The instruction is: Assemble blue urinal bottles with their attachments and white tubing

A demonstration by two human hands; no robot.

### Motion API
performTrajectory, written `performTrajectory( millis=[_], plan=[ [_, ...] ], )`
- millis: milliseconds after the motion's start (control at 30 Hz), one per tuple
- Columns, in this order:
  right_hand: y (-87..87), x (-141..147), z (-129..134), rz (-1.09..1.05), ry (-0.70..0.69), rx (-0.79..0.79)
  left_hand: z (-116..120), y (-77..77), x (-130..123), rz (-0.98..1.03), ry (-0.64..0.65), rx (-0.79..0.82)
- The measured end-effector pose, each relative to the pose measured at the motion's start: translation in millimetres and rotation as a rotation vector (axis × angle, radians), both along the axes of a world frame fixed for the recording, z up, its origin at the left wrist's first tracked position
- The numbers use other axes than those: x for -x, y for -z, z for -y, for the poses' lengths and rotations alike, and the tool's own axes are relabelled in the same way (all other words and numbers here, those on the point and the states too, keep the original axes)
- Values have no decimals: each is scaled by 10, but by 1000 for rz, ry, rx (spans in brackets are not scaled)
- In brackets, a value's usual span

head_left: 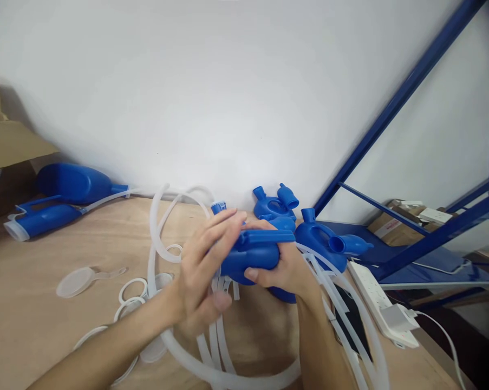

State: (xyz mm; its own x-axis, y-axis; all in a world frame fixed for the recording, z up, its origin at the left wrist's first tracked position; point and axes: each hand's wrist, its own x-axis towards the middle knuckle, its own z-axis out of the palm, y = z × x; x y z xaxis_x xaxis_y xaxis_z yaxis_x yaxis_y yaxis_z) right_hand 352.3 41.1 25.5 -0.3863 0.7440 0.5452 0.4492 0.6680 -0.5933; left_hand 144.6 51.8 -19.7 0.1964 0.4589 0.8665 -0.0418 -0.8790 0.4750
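In the middle, my right hand (pixel 285 265) grips a blue plastic urinal piece (pixel 252 257) with a flat strip along its top, the thumb lying on the near side. My left hand (pixel 209 265) is at the left end of this piece, its fingers stretched out and the thumb apart and blurred. Whether the palm touches the end, I cannot tell. Clear hoses (pixel 217 344) lie in loops below and around both hands. Behind my right hand stand blue urinal bottles (pixel 315 238), partly hidden.
White round lids (pixel 77 281) and rings (pixel 131 292) lie at the left. A blue bottle with hose and funnel (pixel 76 184) rests by a cardboard box (pixel 8 146). At the right are a power strip (pixel 374 295), a dark phone (pixel 350 314) and a blue metal rack (pixel 398 92).
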Motion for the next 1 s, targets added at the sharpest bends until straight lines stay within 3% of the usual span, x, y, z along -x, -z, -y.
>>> performTrajectory(
  millis=[67,100,200,267,300,367,467,567,667,767,867,933,1000],
  plan=[
    [-11,-4,-24,37,77,-35,-117,-47,8,-36,23,-60],
    [-17,-8,-29,61,142,-72,-166,-70,3,-21,-3,-3],
    [-23,-25,-21,165,328,-250,-240,-149,-39,127,-71,499],
    [-3,-29,-11,292,387,-393,-230,-220,-65,190,55,863],
    [19,-24,-10,359,394,-463,-213,-256,-74,217,126,994],
    [82,3,-16,437,400,-582,-165,-311,-88,310,166,1104],
    [186,95,-36,371,390,-695,-85,-313,-102,450,69,967],
    [216,196,-34,185,341,-605,-6,-244,-96,442,65,761],
    [159,216,-7,-4,198,-284,66,-178,-62,367,48,541],
    [109,144,3,-197,26,101,70,-145,-4,180,-20,179],
    [136,76,-31,-339,3,433,-58,-144,74,-20,-92,-165],
    [179,85,-70,-390,33,560,-191,-172,132,-102,-100,-241],
    [215,139,-109,-411,34,588,-300,-224,187,-158,-70,-226]
  ],
)
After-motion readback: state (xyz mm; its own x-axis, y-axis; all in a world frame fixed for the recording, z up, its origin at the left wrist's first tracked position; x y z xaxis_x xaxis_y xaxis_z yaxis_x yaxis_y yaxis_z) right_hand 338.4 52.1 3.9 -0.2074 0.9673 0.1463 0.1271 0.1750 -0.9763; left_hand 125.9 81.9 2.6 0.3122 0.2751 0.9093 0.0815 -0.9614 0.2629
